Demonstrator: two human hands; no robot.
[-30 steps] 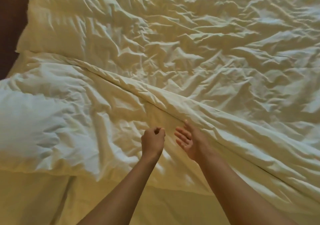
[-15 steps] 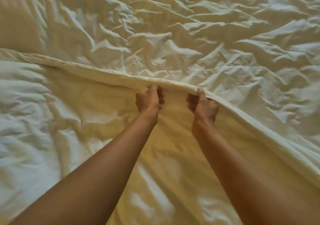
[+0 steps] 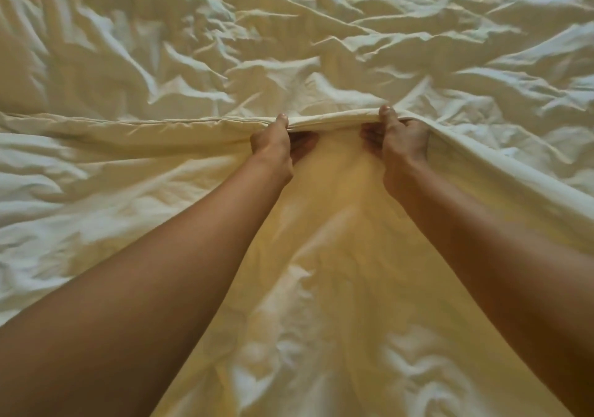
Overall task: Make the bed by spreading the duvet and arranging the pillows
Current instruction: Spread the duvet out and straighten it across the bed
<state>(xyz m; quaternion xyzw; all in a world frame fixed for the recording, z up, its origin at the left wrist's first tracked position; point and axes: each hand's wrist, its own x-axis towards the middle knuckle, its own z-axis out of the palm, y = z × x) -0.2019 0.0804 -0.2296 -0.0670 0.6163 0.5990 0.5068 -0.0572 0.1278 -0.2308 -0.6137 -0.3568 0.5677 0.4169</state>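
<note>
A cream duvet [image 3: 135, 172] covers the near half of the view, its seamed top edge running across the middle. My left hand [image 3: 276, 146] grips that edge just left of centre, thumb on top and fingers curled beneath. My right hand [image 3: 401, 140] holds the same edge a short way to the right, in the same grip. Between the two hands the edge is lifted a little off the bed. Beyond it lies the wrinkled bed sheet [image 3: 321, 31]. No pillow is in sight.
Crumpled cream fabric fills the whole frame. Both forearms reach in from the bottom corners over the duvet.
My hands went from hanging free above the duvet to gripping its top edge, then pushed it farther up the bed. The pillow at the upper left has left the view.
</note>
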